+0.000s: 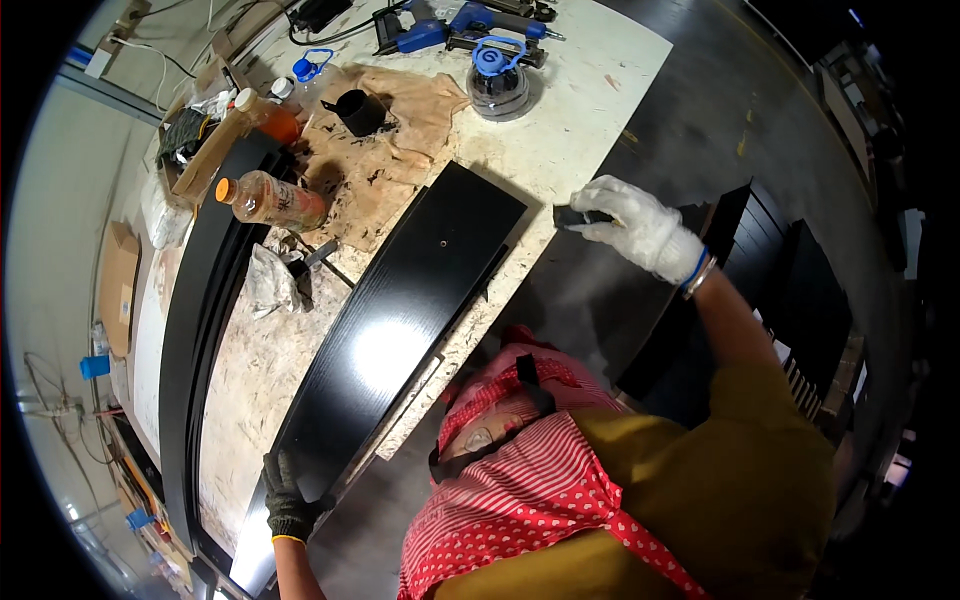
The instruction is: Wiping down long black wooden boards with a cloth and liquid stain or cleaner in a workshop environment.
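Left hand open on black panel, right side of surface; right hand grips 1 dark block, off panel. I judge: steadying; next move calls for firm support.

Board on table; bottle left of board; cup behind; jug right of cup.

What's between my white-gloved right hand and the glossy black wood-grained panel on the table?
In the head view, a small dark block, held by the white-gloved right hand, then a narrow pale strip of tabletop beside the panel.
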{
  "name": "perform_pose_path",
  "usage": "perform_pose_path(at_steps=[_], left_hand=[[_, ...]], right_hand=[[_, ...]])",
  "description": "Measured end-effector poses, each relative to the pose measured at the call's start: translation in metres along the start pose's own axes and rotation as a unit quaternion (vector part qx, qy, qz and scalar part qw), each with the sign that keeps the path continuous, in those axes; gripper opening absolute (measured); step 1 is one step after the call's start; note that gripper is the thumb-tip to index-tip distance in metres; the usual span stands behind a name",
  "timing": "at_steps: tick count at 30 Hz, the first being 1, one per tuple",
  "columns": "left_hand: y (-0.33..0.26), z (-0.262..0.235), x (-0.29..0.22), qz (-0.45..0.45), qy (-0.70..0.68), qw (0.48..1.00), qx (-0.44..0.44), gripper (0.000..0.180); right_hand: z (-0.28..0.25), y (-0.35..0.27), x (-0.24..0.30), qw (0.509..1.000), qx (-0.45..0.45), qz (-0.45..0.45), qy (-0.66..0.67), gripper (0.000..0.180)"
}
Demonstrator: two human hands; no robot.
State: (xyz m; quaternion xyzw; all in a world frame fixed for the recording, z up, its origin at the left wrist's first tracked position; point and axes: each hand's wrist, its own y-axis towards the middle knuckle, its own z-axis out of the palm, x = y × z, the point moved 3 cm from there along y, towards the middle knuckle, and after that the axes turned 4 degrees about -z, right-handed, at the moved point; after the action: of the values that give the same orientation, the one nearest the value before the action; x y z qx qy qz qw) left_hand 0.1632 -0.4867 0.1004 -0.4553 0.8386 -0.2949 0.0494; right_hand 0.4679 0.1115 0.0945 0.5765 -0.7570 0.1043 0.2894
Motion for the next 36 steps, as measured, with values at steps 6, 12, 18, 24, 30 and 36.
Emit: perform_pose_path(at_steps=[6,12,18,24,30,36], left_hand=[[0.003,0.002,0.002,-0.004,-0.007,1.000,0.006,0.143],[0.000,0.003,0.002,0.013,0.018,1.000,-0.012,0.143],[0.004,-0.003,-0.003,0.020,0.034,0.999,-0.020,0.141],[-0.006,-0.012,-0.013,0.035,0.018,0.999,-0.038,0.123],[0.002,-0.003,0.046,0.247,-0.222,0.933,-0.141,0.084],[-0.013,0.065,0.213,-0.039,-0.184,0.951,-0.246,0.053]], right_hand=[[0.042,0.005,0.017,0.961,-0.261,0.078,0.041,0.034],[0.105,0.002,0.080,0.973,-0.223,-0.012,-0.059,0.031],[0.115,0.002,0.134,0.973,-0.211,-0.091,-0.033,0.034],[0.118,0.008,0.130,0.967,-0.231,0.013,-0.108,0.028],[0.214,-0.005,0.283,0.982,-0.137,-0.124,-0.033,0.015],[0.181,-0.003,0.226,0.947,-0.318,0.024,-0.044,0.024]])
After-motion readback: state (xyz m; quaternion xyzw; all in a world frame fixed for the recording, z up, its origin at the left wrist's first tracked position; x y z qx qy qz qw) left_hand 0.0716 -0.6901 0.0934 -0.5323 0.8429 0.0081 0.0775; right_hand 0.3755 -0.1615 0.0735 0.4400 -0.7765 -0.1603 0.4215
